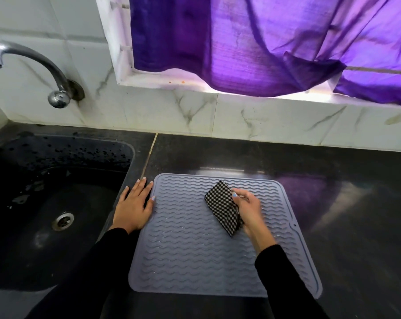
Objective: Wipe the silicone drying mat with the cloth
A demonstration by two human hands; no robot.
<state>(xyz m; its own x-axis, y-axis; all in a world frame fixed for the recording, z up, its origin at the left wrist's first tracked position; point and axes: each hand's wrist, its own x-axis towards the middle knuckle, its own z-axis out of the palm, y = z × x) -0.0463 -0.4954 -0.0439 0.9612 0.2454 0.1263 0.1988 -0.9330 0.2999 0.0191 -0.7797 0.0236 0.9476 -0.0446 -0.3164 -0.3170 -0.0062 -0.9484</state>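
The dark table (333, 203) held the big grey silicone drying mat (185, 249), which lay flat just beside the sink (45, 203). The left hand (134, 207) lay open and flat at the mat's left edge, holding nothing and likely keeping the mat from sliding, while the right hand (249, 209) had its grip closed on the folded checked cloth (222, 207) and pressed it on the far middle of the mat. Shiny wet spots showed on the near ridges, so I think the wiping was only partly done, with the front half left.
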